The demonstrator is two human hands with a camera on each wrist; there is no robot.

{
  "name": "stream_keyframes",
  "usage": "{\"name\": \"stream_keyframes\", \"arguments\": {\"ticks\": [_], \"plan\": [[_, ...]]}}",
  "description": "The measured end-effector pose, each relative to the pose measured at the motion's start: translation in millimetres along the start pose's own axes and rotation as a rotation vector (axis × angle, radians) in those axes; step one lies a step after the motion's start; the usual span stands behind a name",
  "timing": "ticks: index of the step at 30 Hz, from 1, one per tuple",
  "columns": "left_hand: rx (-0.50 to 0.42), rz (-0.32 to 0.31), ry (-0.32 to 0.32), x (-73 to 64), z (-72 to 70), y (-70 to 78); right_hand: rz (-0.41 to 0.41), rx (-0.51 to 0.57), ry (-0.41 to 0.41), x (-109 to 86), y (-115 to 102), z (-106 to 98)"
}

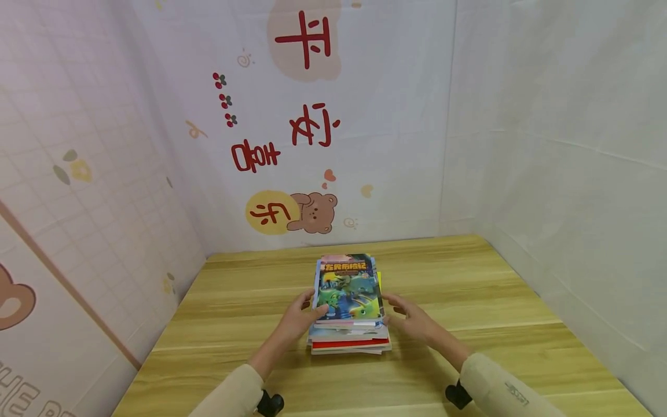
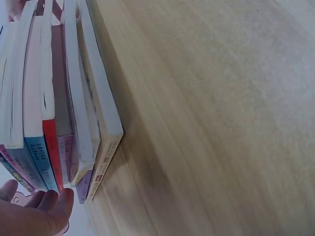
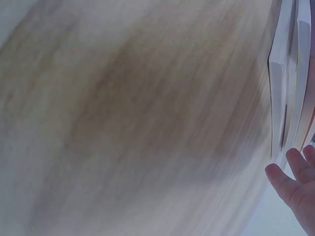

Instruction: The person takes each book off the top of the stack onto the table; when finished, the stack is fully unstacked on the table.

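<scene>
A stack of books (image 1: 349, 333) of differing thickness lies on the wooden table, its edges not quite lined up. The top book (image 1: 348, 289) has a colourful cover with green and yellow cartoon creatures and large yellow lettering. My left hand (image 1: 301, 317) is at the stack's left side, thumb over the top cover's edge; in the left wrist view its fingertips (image 2: 65, 199) lie against the spines, near a red one (image 2: 52, 152). Along the right side, my right hand (image 1: 411, 319) has its fingers spread and loosely extended beside the page edges (image 3: 278, 103). Whether they touch cannot be told.
The wood-grain table (image 1: 234, 313) extends around the stack on all sides. White cloth walls (image 1: 385, 145) printed with red characters and a bear (image 1: 315, 214) stand behind and at both sides. Black wrist mounts (image 1: 270, 402) hang below each sleeve.
</scene>
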State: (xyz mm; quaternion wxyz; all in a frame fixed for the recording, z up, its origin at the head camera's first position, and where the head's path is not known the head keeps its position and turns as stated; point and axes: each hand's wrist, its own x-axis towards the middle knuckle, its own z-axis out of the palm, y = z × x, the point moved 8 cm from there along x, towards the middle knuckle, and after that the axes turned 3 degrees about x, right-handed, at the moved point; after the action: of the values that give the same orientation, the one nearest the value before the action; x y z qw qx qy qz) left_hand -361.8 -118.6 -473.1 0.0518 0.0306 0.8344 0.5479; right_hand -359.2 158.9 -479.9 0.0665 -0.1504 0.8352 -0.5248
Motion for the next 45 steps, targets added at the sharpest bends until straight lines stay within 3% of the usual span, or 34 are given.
{"name": "stream_keyframes", "arguments": {"ticks": [8,17,28,32,38,45], "plan": [[0.011,0.018,-0.028,-3.0,5.6,1.4,0.036,-0.006,-0.005,-0.9,7.2,3.0],[0.007,0.024,-0.023,-4.8,7.4,-1.1,0.033,0.060,-0.071,-3.3,9.8,9.5],[0.015,0.050,-0.023,-4.6,9.4,-1.1,0.027,0.039,-0.063,-5.9,9.8,10.3],[0.037,0.033,-0.017,-4.1,7.3,-3.0,0.020,0.043,-0.070,-6.7,9.4,11.2],[0.042,-0.041,0.012,-3.7,-1.4,-10.3,0.022,0.044,-0.070,-6.9,9.3,11.1],[0.000,-0.056,0.022,-3.6,-4.6,-10.5,0.053,0.048,-0.063,-7.3,10.7,11.3]]}}
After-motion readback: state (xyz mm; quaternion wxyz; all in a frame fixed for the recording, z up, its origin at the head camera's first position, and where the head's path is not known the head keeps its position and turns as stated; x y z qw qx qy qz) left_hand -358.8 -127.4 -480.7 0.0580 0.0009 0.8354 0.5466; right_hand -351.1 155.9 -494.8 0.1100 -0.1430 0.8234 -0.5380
